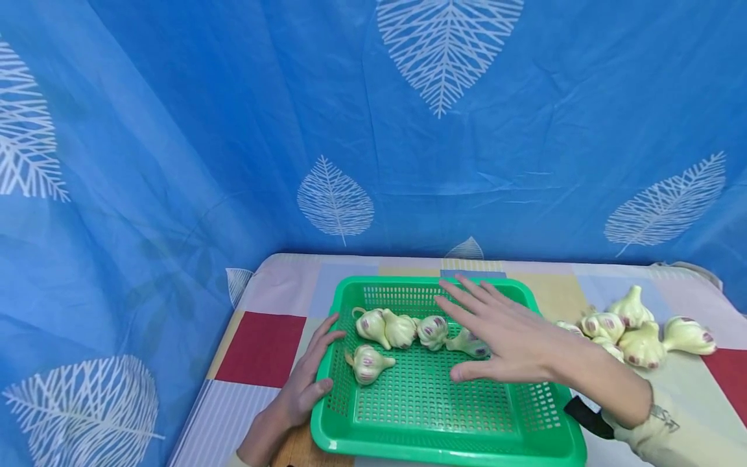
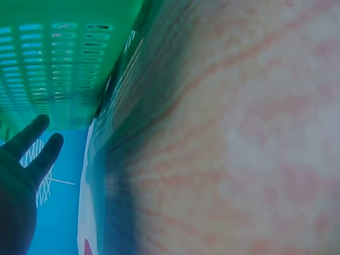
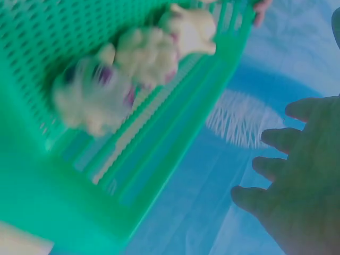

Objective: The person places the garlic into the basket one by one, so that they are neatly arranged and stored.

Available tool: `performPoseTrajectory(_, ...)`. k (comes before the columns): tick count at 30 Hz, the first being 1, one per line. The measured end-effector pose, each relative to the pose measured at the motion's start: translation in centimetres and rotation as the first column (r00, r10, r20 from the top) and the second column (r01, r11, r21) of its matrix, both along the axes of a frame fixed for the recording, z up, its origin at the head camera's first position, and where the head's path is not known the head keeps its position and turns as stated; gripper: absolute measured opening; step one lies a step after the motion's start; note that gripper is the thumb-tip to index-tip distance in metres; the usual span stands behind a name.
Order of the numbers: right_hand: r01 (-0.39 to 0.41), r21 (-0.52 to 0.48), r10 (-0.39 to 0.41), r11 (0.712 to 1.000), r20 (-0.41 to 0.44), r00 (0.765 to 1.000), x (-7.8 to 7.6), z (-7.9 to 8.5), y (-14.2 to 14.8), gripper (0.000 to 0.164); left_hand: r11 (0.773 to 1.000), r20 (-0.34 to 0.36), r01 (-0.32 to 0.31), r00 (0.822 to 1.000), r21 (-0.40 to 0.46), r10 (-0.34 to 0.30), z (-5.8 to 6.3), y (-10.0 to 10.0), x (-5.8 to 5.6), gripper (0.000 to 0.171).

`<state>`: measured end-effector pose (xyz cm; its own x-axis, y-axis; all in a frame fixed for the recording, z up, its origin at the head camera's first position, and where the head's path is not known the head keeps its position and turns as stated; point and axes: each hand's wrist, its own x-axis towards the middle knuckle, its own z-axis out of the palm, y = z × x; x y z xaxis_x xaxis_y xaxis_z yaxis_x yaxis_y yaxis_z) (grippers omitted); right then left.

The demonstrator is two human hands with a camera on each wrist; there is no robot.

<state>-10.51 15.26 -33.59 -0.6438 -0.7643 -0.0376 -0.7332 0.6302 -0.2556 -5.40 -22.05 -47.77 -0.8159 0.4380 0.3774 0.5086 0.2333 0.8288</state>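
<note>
A green plastic basket (image 1: 432,443) stands on the table with several garlic bulbs (image 1: 368,364) inside, most of them in a row toward its back. My left hand (image 1: 306,379) rests at the basket's left rim, fingers extended along it. Over the basket's right half, my right hand (image 1: 504,331) is spread with straight fingers and holds nothing. It partly hides the rightmost bulb (image 1: 469,344) in the head view. The right wrist view shows a garlic bulb (image 3: 95,95) in the basket's corner, with the right hand (image 3: 303,164) apart from it.
A pile of garlic bulbs (image 1: 642,344) lies on the table right of the basket, partly behind my right forearm. The checked tablecloth (image 1: 262,347) covers most of the table. A blue curtain (image 1: 408,162) with white leaf prints hangs behind and at the left.
</note>
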Motion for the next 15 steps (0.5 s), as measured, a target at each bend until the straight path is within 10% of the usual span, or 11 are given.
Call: performPoseTrajectory(15,0.204,-0.113,-0.209,0.972,-0.037,0.977,1.7,-0.2,7.4,0.1,1.0,-0.011,0.011,1.0,0.004,-0.011,0.0,-0.2,0.0,0.064)
